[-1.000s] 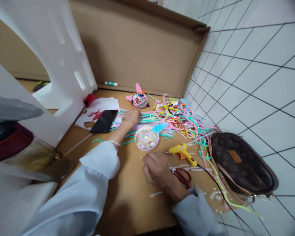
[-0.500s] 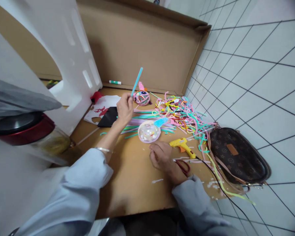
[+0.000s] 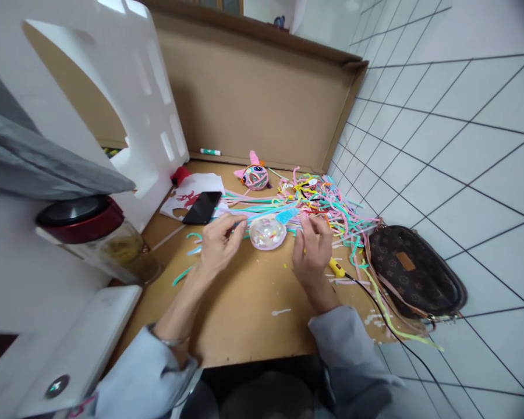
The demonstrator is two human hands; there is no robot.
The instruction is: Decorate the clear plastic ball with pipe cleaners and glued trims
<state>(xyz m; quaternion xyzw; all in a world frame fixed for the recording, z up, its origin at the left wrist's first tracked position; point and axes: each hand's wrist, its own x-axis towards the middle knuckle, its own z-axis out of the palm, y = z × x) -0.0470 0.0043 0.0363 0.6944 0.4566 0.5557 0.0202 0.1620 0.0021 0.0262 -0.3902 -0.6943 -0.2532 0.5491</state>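
My left hand (image 3: 220, 243) is closed in a pinch on one end of a light-blue pipe cleaner (image 3: 266, 213). The stem stretches right, above a clear plastic ball (image 3: 268, 233) with a pale pink rim and bits of colour inside. A fuzzy blue horn-shaped piece (image 3: 287, 216) sticks out at the ball's upper right. My right hand (image 3: 313, 247) is on the ball's other side, fingers loosely curled and apart, close to the stem's far end; I see no clear hold on it. Behind this hand, the yellow glue gun (image 3: 336, 267) is mostly hidden.
A tangled heap of coloured pipe cleaners (image 3: 327, 201) lies at the back right. A pink-eared ball figure (image 3: 255, 177) sits at the back. Left are a black phone (image 3: 203, 208) and a glass jar (image 3: 124, 250); right are a brown bag (image 3: 413, 270) and a black cord (image 3: 378, 308).
My left hand has lifted a blue pipe cleaner from the pile, then lowered it level above the ball. My right hand has moved up and right, its fingers loosening.
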